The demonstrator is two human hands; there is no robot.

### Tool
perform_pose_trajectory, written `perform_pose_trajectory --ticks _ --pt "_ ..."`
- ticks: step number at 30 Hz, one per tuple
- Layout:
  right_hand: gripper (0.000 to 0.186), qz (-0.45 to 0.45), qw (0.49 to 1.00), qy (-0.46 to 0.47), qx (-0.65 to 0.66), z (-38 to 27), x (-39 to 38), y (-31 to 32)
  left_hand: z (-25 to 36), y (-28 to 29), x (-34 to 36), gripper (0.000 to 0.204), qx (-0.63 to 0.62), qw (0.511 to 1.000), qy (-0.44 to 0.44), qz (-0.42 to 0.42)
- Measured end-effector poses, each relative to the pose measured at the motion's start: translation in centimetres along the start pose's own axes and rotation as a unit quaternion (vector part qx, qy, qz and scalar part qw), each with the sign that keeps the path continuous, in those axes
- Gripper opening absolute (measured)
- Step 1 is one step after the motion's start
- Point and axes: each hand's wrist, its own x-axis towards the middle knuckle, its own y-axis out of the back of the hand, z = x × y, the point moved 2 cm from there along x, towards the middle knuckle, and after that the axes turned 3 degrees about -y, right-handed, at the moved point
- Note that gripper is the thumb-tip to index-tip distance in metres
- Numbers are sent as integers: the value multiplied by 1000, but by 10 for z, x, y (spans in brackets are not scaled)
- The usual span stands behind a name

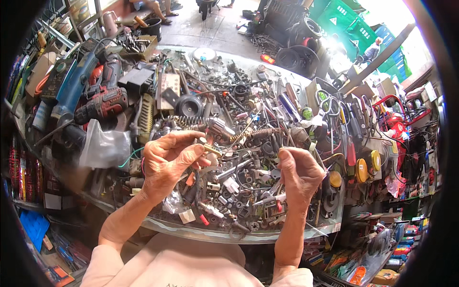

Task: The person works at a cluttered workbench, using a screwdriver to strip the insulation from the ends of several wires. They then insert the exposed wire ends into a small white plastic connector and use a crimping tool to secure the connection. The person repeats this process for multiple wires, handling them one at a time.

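My left hand pinches a small brass-coloured metal part between thumb and fingers, above the heaped table. Its exact kind is too small to tell. Off to the right, my right hand is closed, with the thumb pressed to the curled fingers; whatever it may hold is hidden. Beneath and between both hands lies a dense pile of small metal parts. Just beyond the left hand are a coil spring and a silver drill chuck.
A glass tabletop bears the pile. On the left lie a red and black cordless drill, a blue power tool and a clear plastic bag. Scissors and yellow-lidded containers crowd the right. A person's legs show far off.
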Motion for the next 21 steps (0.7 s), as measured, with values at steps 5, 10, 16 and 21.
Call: perform_pose_trajectory --ticks 5,10,16,21 --pt "10 -231 956 36 -176 6 0 -7 -5 -5 -6 26 -3 1000 17 -10" --pt "15 -276 912 131 -274 19 -7 -19 -7 -10 -11 27 99 995 -16 -22" --pt "12 -174 930 152 -285 12 -1 -7 6 -21 -3 27 69 997 7 -17" --pt "23 -482 855 64 -179 -15 -37 -3 13 -30 6 27 87 988 -110 -58"
